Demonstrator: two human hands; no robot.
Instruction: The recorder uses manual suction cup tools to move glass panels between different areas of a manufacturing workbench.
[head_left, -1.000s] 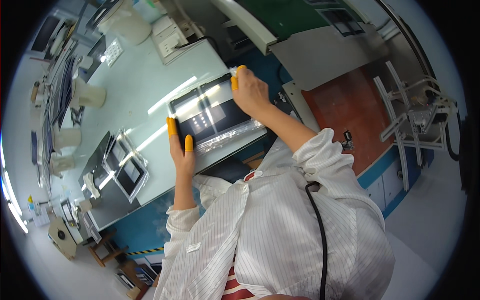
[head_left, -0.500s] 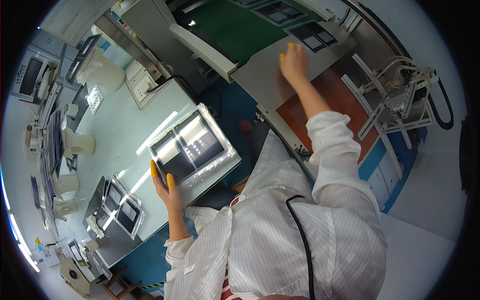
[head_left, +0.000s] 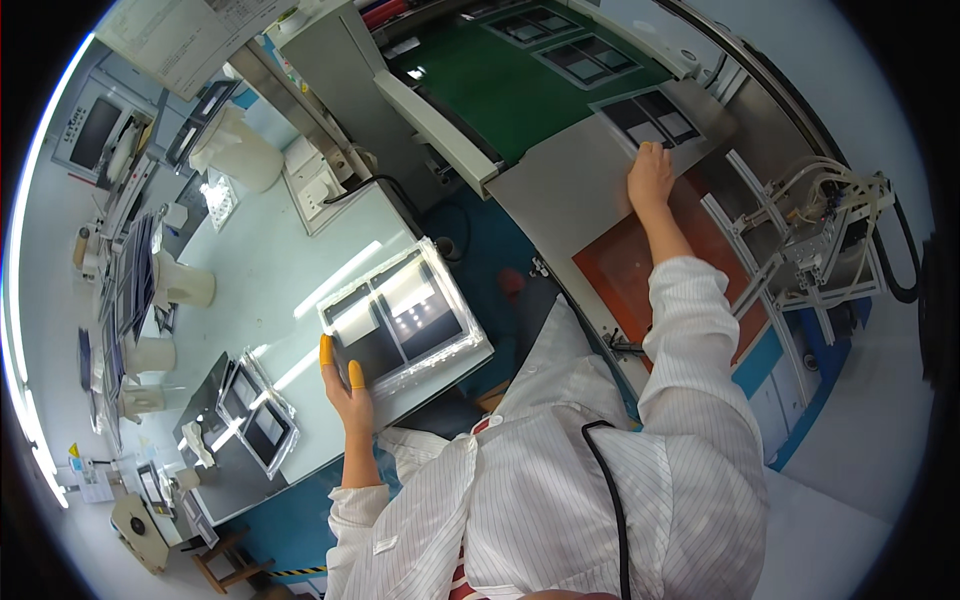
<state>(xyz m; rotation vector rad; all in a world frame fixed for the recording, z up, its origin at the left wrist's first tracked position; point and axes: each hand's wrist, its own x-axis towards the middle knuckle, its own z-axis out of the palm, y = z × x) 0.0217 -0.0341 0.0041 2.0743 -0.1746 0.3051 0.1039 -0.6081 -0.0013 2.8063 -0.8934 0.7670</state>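
The dark panel (head_left: 652, 118) is situated beyond the right hand (head_left: 652, 180), whose grip cannot be told, while the left hand (head_left: 349, 405) is placed, fingers spread, at the framed panel (head_left: 430, 318).

wall (head_left: 862, 110) pale, right | floor (head_left: 482, 232) blue | strip light (head_left: 14, 330) lit, far left | wooden stool (head_left: 245, 577), lower left

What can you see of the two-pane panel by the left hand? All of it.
The two-pane panel is a flat, dark-framed rectangle split by a pale strip, each pane showing light and dark areas, partly glare. A clear, shiny, crinkled border, plastic-looking, edges it. It appears to lie face up, skewed in view, on the pale tabletop near the corner. The left hand is at its left edge, seemingly touching. One sheet or a stack: can't tell.
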